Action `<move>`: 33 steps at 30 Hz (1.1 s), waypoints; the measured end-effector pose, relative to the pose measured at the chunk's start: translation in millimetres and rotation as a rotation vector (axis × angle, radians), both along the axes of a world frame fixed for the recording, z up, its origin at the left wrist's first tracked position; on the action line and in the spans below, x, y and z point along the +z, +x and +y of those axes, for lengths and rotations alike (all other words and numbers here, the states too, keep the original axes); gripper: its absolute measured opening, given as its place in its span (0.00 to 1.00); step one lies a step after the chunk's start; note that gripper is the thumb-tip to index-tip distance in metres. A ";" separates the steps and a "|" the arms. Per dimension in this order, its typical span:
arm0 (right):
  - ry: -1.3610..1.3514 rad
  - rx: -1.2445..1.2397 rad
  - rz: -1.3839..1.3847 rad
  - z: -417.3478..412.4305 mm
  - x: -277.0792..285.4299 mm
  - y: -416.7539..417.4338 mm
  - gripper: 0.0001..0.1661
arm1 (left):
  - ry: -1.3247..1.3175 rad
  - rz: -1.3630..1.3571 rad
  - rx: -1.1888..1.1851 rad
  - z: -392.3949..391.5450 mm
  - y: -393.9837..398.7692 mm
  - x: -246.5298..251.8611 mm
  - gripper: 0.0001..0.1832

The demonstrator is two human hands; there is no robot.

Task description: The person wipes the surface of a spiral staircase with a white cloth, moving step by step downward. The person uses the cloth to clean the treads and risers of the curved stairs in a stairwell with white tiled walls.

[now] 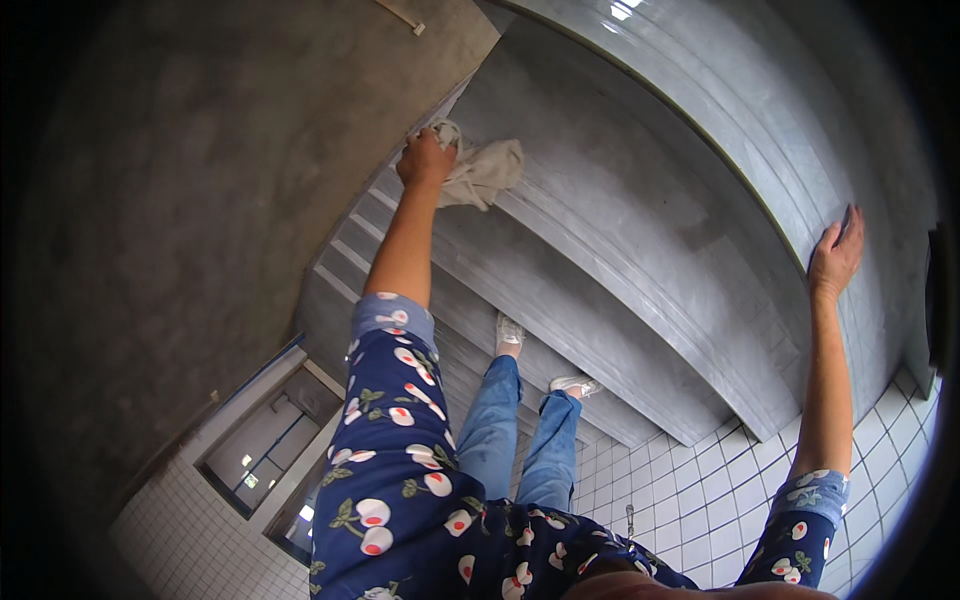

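My left hand (426, 159) grips a crumpled off-white cloth (491, 171). It is near the left end of a grey stone step (570, 184), close to the grey wall, and part of the cloth hangs over the step's edge. My right hand (837, 251) lies flat near the front edge of a higher step (757, 161); it holds nothing and the thumb is apart from the fingers. Grooved lines run along the step edges. Below, my feet in pale shoes (511, 331) stand on lower steps.
A bare grey plastered wall (187, 172) borders the stairs on the left. White tiles (705, 480) cover the wall at the lower right. At the lower left is a window (266, 442) in a tiled wall. A dark object (934, 300) is at the far right rim.
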State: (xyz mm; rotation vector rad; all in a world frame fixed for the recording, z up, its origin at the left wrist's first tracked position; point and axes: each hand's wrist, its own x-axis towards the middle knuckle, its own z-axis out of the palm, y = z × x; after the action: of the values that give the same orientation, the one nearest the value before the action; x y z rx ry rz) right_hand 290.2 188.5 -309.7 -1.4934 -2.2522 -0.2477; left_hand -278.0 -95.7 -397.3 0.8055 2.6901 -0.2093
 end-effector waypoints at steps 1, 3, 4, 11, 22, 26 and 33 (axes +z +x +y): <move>-0.001 -0.010 -0.017 -0.1 1.9 3.8 0.25 | -0.018 -0.035 -0.037 3.3 4.7 -0.3 0.28; -0.006 -0.031 -0.033 -1.2 3.0 3.6 0.25 | -0.059 -0.088 -0.110 8.6 7.9 7.0 0.27; -0.005 -0.029 -0.022 -1.3 2.4 0.1 0.25 | -0.081 -0.052 -0.193 6.9 18.3 5.1 0.26; 0.001 -0.019 -0.021 -1.8 1.6 2.1 0.25 | -0.074 -0.151 -0.157 36.7 18.8 19.8 0.22; 0.036 -0.047 -0.007 -6.9 1.4 -11.5 0.26 | -0.125 0.143 -0.087 29.3 1.8 15.8 0.23; -0.004 -0.090 -0.009 -11.9 6.5 -13.8 0.27 | -0.063 0.065 -0.220 19.9 30.3 8.6 0.22; -0.007 -0.084 0.004 -8.0 1.2 -9.9 0.27 | -0.070 0.110 -0.104 41.4 13.0 10.8 0.17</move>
State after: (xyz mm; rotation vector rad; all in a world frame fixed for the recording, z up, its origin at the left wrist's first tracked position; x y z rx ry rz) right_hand 280.3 180.5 -308.5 -1.5925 -2.1927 -0.2616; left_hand -265.0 -54.3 -386.5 0.9395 2.7268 -0.3805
